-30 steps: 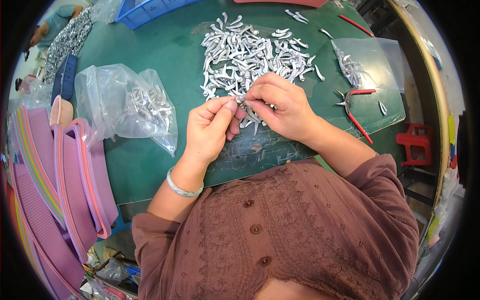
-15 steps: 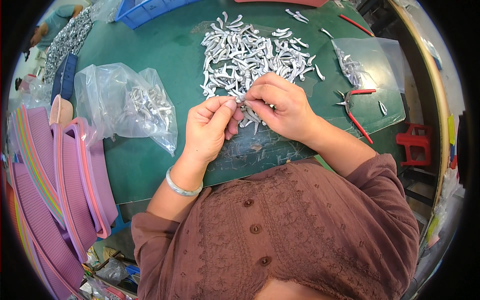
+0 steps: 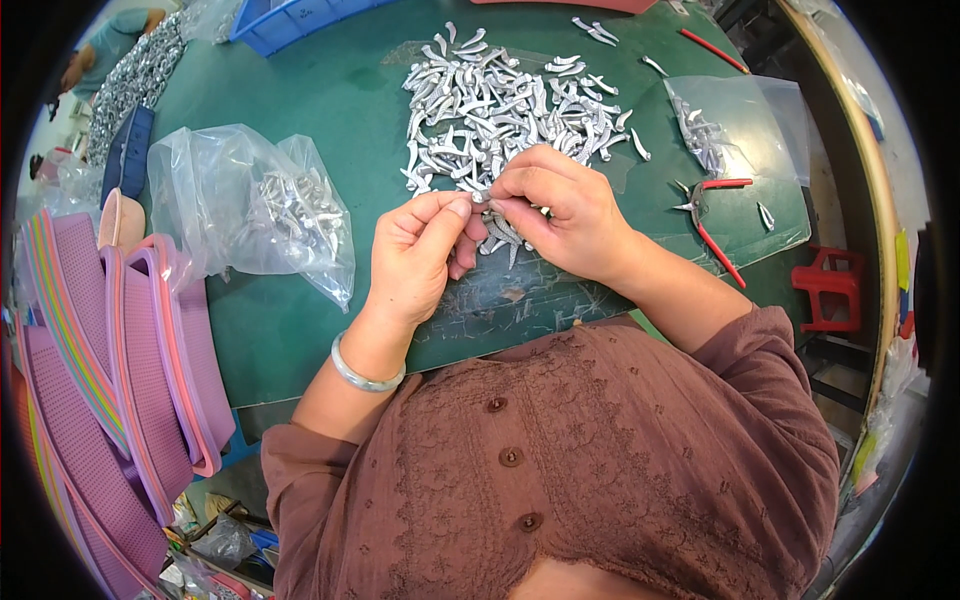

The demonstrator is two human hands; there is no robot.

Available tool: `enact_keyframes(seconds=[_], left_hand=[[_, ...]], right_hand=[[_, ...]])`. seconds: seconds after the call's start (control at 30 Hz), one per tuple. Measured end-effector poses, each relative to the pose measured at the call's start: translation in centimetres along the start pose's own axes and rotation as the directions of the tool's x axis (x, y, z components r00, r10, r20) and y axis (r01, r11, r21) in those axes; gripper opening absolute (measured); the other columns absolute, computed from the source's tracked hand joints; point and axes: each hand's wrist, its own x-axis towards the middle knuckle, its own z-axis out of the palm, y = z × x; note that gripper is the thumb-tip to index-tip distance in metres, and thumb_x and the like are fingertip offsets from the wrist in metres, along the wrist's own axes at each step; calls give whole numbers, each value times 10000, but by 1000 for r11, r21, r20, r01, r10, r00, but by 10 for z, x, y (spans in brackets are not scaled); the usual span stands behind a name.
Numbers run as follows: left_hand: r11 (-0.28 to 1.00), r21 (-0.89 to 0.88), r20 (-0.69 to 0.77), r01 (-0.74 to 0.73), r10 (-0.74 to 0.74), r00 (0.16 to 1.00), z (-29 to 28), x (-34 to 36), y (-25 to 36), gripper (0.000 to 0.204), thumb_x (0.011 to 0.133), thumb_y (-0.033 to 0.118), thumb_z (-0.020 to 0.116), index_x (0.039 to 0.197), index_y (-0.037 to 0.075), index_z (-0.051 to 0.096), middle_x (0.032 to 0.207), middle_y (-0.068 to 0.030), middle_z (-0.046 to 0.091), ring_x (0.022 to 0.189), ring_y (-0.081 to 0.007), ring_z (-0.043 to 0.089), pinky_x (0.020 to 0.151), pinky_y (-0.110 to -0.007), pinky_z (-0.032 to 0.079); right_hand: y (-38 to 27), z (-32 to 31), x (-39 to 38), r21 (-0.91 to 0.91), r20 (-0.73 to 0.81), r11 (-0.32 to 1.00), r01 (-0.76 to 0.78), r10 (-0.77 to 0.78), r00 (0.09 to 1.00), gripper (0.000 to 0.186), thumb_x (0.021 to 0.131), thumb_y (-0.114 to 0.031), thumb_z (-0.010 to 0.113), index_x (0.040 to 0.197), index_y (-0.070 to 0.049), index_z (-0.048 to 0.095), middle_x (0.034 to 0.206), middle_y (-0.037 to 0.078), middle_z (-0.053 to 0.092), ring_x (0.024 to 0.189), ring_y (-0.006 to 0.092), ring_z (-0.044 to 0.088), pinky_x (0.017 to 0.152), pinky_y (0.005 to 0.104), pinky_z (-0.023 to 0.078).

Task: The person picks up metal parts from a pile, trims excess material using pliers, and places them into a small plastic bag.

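My left hand [image 3: 420,245] and my right hand [image 3: 565,212] meet over the near side of a pile of small curved silver metal pieces [image 3: 500,110]. Thumb and forefinger of each hand are pinched together on one small silver metal piece [image 3: 479,197], mostly covered by the fingertips. Just below the fingertips, a few more curved pieces [image 3: 503,236] lie on the green tabletop [image 3: 330,85]. To the right of my hands rest red-handled pliers [image 3: 712,225], their jaws apart, with one loose silver piece [image 3: 766,216] beside them.
A clear plastic bag of silver pieces [image 3: 250,205] lies at left, another bag [image 3: 745,120] at right. Purple baskets [image 3: 150,370] crowd the table's left edge. A blue bin [image 3: 300,22] stands at the back. A red stool [image 3: 830,290] is at right; a person [image 3: 115,50] is far left.
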Motion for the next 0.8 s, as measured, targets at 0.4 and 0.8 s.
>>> enact_keyframes(seconds=[0.4,0.8], left_hand=[[999,-29,7,-35,35,999,0,-2,-1,148,857,93,474,915,10,583,689,-55,580,495,-82,477,417,-185,367],[997,-72,3,-26,26,1000,0,0,-1,135,860,137,499,840,27,574,655,-18,557,487,-54,443,423,-168,343]], right_hand=[[-1,-1,1,18,-3,1000,12,-12,1000,149,649,42,599,780,-18,558,767,91,525,684,251,546,572,306,448],[-2,-2,2,75,0,997,10,-10,1000,158,665,53,595,800,-17,550,775,88,531,692,230,552,578,293,450]])
